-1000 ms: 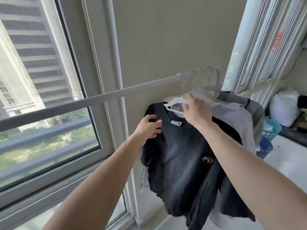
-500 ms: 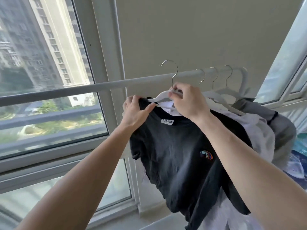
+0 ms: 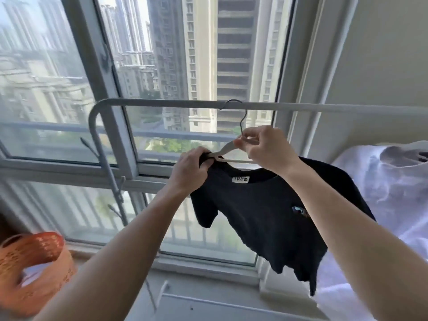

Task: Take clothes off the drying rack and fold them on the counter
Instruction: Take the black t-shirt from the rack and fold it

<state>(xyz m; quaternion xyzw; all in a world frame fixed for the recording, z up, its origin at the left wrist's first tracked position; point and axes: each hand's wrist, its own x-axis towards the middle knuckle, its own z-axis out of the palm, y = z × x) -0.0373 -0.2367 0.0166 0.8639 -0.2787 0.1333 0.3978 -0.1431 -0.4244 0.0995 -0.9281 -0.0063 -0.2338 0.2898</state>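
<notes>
shirt [image 3: 261, 216] on hanger [image 3: 228, 149] | hanger under rail [image 3: 162, 103] | second garment [image 3: 382, 188] right | basket [image 3: 34, 262] far left | window [image 3: 162, 66] behind

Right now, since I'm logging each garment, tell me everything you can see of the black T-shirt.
The black T-shirt is short-sleeved, seemingly soft cotton, with a white neck label and a small coloured chest patch. It hangs tilted on a white hanger; the left hand grips its collar, the right hand holds the hanger.

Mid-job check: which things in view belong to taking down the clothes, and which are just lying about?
Job: black T-shirt, gripped at the collar by the left hand; white hanger, pinched by the right hand; rack rail; white garment at right.
Lying about: orange basket; window frame.
</notes>
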